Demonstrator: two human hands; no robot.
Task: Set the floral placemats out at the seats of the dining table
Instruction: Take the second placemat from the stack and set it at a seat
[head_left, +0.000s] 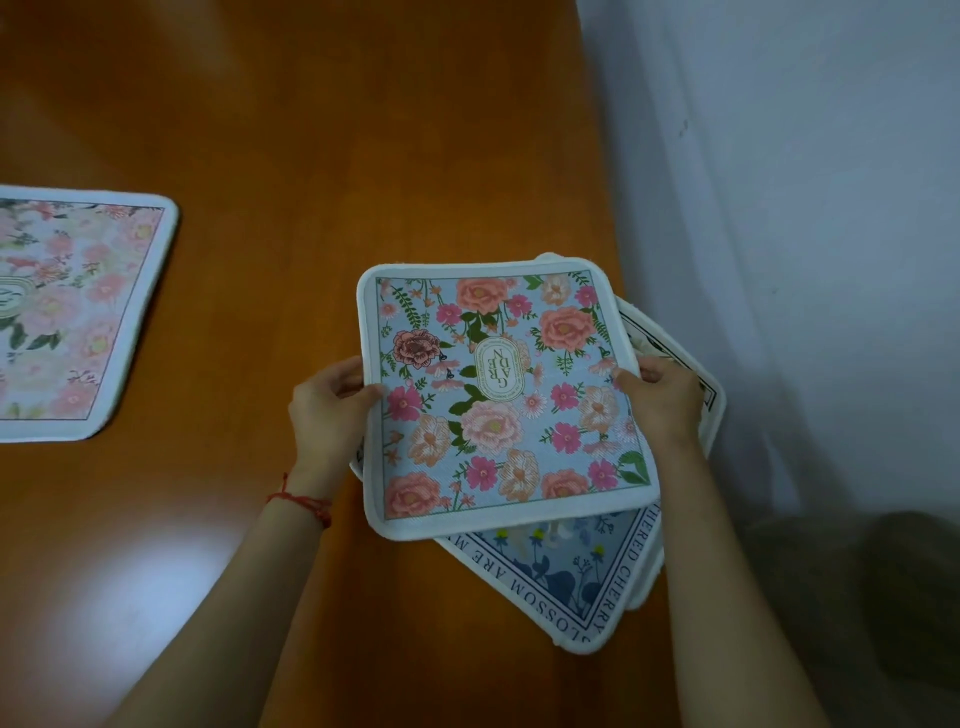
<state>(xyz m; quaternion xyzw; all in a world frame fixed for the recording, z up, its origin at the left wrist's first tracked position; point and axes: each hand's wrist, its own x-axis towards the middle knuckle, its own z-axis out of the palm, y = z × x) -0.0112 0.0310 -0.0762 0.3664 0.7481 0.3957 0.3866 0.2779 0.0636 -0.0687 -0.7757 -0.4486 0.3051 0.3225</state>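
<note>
Both forearms reach forward from the bottom edge, the left one wearing a red string bracelet at the wrist. Left hand and right hand hold the blue floral placemat by its opposite side edges, thumbs on the printed face and fingers curled under, pinching it. It sits atop a skewed stack; a blue lettered placemat shows beneath, at the right edge of the orange tabletop. 1 pink floral placemat lies flat well apart to the left. A white curtain hangs beside the tabletop.
</note>
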